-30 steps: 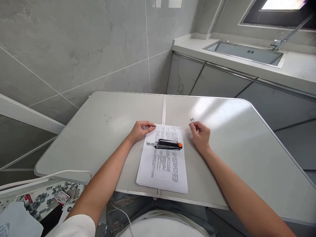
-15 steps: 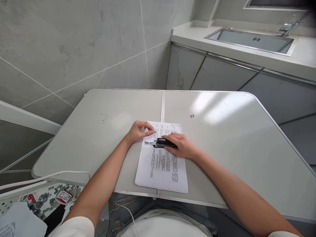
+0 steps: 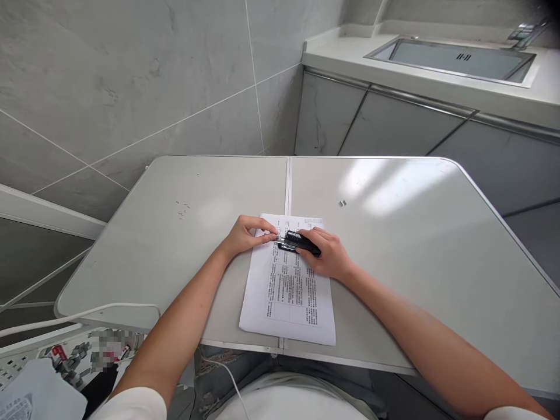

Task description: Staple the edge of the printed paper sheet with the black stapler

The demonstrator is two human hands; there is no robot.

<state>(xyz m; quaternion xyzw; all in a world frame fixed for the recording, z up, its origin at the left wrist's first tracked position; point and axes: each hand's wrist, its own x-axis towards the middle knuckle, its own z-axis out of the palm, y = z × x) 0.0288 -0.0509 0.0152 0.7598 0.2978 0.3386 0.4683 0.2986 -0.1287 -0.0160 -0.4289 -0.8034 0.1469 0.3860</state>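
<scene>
Pale surface (image 3: 420,251) bears printed sheets (image 3: 286,328), a black stapler (image 3: 303,242) over their twelve-o'clock half, the right hand (image 3: 329,254) gripping its four-o'clock end, the left hand (image 3: 243,236) pinching something indistinct at its nine-o'clock tip, apparently lining things up, which calls for steady fingers.

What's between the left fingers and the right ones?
In the head view, the stapler, over the paper. The right fingers hold its black body; its other end reaches the tips of the left fingers.
</scene>
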